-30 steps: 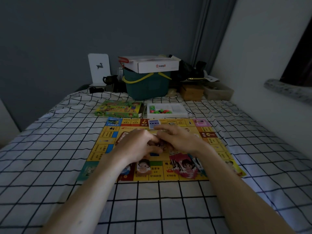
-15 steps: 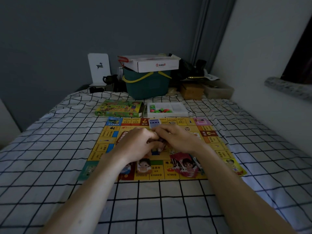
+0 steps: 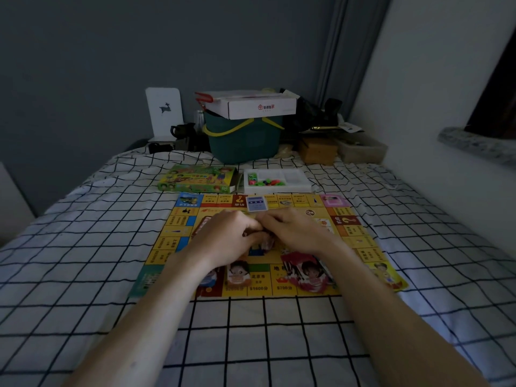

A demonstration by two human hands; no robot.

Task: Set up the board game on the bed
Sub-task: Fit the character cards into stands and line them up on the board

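A yellow game board (image 3: 173, 233) lies flat on the checked bed sheet (image 3: 83, 261). Over its middle, my left hand (image 3: 226, 241) and my right hand (image 3: 296, 233) meet, fingers curled around a small stack of cards (image 3: 264, 243) that is mostly hidden. A blue-backed card pile (image 3: 257, 203) sits at the board's far edge. A red pack of cards (image 3: 305, 270) lies near the front edge, under my right wrist. Behind the board are the green game box (image 3: 195, 178) and a white tray (image 3: 296, 181) with coloured pieces (image 3: 265, 182).
At the head of the bed stand a dark green bucket (image 3: 243, 143) with a white carton (image 3: 251, 106) on top, a white deer sign (image 3: 164, 113), a wooden box (image 3: 318, 150) and a clear tub (image 3: 360, 150). A wall runs along the right.
Both hands stay joined over the board's middle, with only slight finger movement on the cards. The view has shifted a little.
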